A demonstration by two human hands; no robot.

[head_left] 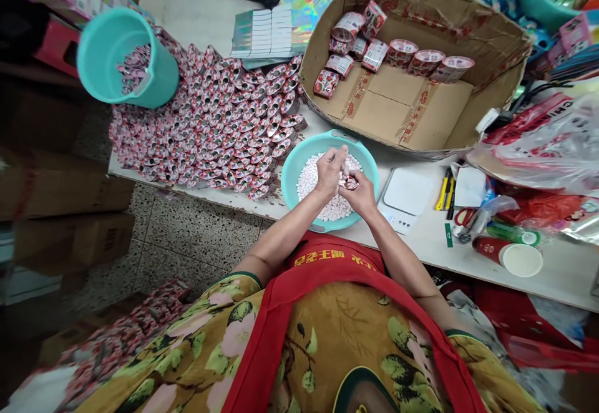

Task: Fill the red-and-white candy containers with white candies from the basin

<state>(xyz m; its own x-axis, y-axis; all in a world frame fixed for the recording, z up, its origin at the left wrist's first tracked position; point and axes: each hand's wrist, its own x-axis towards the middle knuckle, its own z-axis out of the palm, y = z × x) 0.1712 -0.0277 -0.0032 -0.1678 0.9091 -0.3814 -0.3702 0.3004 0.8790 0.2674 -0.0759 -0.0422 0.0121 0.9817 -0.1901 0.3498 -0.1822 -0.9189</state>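
Note:
Both my hands are together over a teal basin (299,158) full of small white candies (311,183). My left hand (330,170) is closed in a pinch, its fingers bunched on white candies above the other hand. My right hand (359,193) is curled around a small red-and-white container (350,183), held just under the left fingers. To the left of the basin lies a big pile of the same small red-and-white containers (210,126) on the white table (421,238).
A teal bucket (100,57) holding several containers lies tipped at the far left. An open cardboard box (421,107) with filled containers stands behind the basin. A white scale (406,196), pens, a red paper cup (510,256) and plastic bags lie to the right.

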